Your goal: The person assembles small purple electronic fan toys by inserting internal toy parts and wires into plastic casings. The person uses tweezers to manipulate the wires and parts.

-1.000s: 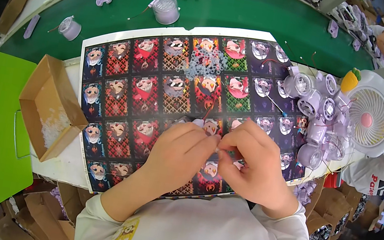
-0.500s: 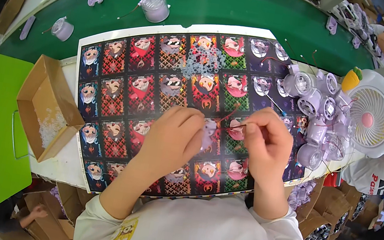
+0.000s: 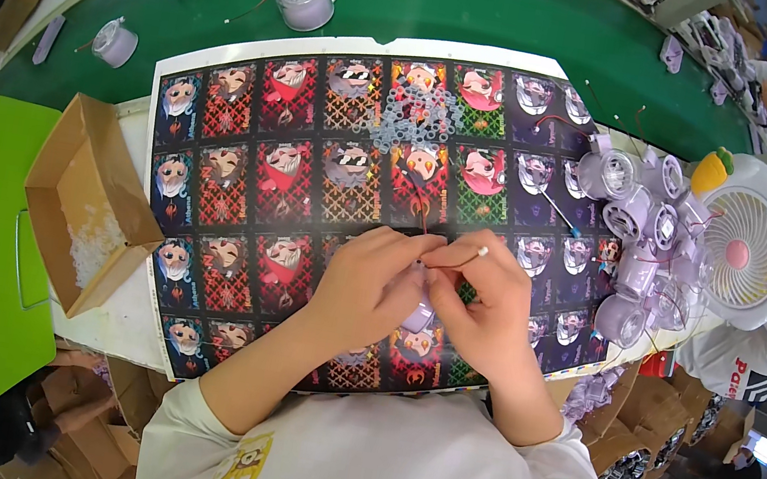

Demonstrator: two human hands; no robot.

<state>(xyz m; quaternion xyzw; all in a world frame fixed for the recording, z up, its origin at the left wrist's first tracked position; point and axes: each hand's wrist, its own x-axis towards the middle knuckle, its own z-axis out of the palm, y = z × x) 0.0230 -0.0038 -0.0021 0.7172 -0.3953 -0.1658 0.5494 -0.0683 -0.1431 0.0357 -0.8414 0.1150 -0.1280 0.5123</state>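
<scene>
1. Over the near edge of the printed character sheet (image 3: 244, 165), the left hand (image 3: 366, 282) and the right hand (image 3: 484, 307) met, touching each other.
2. Between them sat a small lilac plastic part (image 3: 419, 314), mostly hidden; the left fingers curled shut around it.
3. At the sheet's middle, just beyond the hands, the right thumb and forefinger were pinched together on a thin red wire (image 3: 424, 221), with a white-tipped stick (image 3: 467, 257) lying along the forefinger.
4. Farther up the sheet lay a heap of small clear rings (image 3: 414, 118).
5. On the sheet's right end stood a cluster of lilac fan housings (image 3: 635, 221), and just beyond it a white desk fan (image 3: 742, 249).
6. Left of the sheet was an open cardboard box (image 3: 85, 205).
7. Beyond the sheet's far edge ran a green conveyor belt (image 3: 504, 6) carrying a lilac round housing (image 3: 302, 1).
</scene>
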